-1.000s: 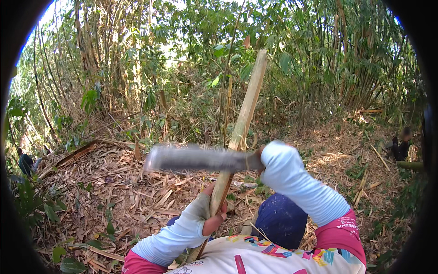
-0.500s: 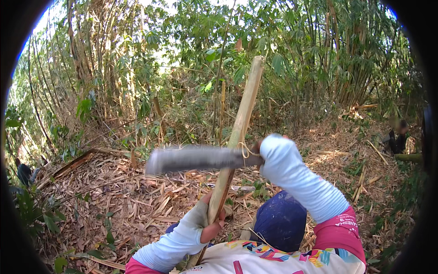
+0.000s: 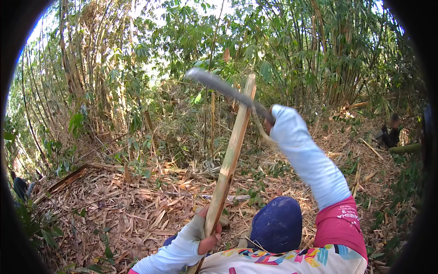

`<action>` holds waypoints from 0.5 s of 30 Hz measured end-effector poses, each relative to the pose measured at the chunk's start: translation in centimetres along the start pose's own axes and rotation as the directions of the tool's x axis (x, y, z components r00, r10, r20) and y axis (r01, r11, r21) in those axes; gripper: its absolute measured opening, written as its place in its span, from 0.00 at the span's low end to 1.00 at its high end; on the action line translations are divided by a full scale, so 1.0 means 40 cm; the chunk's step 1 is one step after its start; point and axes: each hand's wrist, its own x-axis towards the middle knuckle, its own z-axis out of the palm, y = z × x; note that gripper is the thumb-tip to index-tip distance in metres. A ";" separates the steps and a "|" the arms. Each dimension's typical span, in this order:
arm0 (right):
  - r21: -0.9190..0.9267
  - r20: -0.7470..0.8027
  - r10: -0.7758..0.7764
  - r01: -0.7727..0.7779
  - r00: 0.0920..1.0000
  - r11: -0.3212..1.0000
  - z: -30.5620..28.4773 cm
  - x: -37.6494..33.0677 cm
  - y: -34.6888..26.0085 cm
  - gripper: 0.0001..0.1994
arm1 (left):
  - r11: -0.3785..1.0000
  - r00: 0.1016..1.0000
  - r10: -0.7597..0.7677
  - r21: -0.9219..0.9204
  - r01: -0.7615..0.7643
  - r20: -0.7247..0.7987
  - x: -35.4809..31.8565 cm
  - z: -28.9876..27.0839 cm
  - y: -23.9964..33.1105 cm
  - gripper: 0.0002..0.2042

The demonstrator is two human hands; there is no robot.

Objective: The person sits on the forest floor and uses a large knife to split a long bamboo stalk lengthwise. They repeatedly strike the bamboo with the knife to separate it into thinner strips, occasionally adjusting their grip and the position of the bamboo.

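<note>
My left hand, in a pale fingerless glove or sleeve, is closed around the lower part of a split bamboo pole. The pole stands up at a slant, its top leaning to the right. My right hand, in a light blue sleeve, grips the handle of a machete. The machete's blade points up and left and crosses the pole near its top end. A thin pale strip curls off the pole beside my right hand. My right fingers are mostly hidden behind the sleeve.
My blue-clad knee is bent below the pole. Dry leaf litter covers the ground, with a dark curved log at left. Bamboo clumps stand behind. At far right another person sits near a green bamboo stem.
The machete has gone from level across the pole's middle to tilted near its top, with my right hand raised. The pole's top sits slightly lower and further left in view.
</note>
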 end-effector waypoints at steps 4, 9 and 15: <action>-0.254 -0.094 0.298 -0.313 0.950 0.915 -0.013 0.241 0.256 0.08 | 0.997 0.991 0.057 -0.062 -0.050 0.124 -0.011 0.028 0.014 0.37; -0.348 0.051 0.557 -0.509 0.829 0.788 0.073 0.178 0.394 0.14 | 0.998 0.992 0.006 -0.062 0.002 0.123 -0.004 -0.007 0.003 0.37; -0.476 0.207 0.748 -0.604 0.630 0.640 0.209 -0.114 0.527 0.14 | 0.996 0.993 0.031 -0.081 -0.022 0.114 0.009 -0.033 -0.018 0.38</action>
